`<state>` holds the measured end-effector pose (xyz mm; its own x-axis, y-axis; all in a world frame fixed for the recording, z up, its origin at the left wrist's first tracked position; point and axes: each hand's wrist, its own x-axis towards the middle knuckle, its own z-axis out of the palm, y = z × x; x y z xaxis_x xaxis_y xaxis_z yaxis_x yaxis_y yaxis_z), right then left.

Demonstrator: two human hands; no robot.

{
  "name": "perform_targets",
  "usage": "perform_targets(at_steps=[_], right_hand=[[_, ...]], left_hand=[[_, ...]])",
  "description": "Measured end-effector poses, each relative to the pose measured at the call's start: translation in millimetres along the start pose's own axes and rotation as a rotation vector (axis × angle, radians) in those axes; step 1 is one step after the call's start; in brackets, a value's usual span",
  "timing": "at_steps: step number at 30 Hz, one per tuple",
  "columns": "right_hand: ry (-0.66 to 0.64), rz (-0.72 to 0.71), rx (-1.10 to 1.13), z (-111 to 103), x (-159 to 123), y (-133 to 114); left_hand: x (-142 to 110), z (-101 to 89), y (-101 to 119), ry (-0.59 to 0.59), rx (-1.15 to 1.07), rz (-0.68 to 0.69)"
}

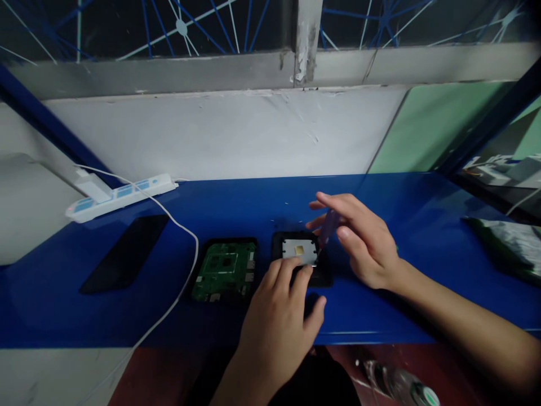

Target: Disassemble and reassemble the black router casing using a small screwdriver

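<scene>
A black plastic cover (pixel 325 278) lies on the blue table with a silver metal plate (pixel 289 246) in it; the plate has a small gold-coloured square. My left hand (pixel 281 307) is open, its fingertips resting on the plate's near edge and the cover. Between the fingers and thumb of my right hand (pixel 366 242) is a screwdriver (pixel 328 227) with a translucent purple handle. Its shaft points down at the plate's right edge; whether the tip touches a screw cannot be made out. Left of the cover sits a black case with a green circuit board (pixel 211 264).
A white power strip (pixel 127 194) with a plugged-in adapter stands at the back left. A white cable (pixel 186 225) runs past a black flat panel (pixel 127 254). Tiny bits lie behind the cover. A dark green and silver bag (pixel 511 242) is at the right; a plastic bottle (pixel 397 383) is below the table edge.
</scene>
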<state>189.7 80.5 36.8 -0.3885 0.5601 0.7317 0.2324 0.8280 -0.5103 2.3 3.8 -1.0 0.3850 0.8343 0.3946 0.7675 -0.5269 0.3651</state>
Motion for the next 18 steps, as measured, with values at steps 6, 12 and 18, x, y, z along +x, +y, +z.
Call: perform_targets(at_steps=[6,12,18], right_hand=[[-0.005,0.024,-0.043,-2.2,2.0,-1.6],[0.042,0.074,-0.073,-0.8,2.2,-3.4],[0.095,0.071,-0.057,3.2,2.3,-0.7]], left_hand=[[0.2,0.5,-1.4,-0.008,0.004,0.001],[-0.6,0.3,-1.2,0.014,0.004,0.001],[0.2,-1.9,0.4,0.027,0.021,0.003]])
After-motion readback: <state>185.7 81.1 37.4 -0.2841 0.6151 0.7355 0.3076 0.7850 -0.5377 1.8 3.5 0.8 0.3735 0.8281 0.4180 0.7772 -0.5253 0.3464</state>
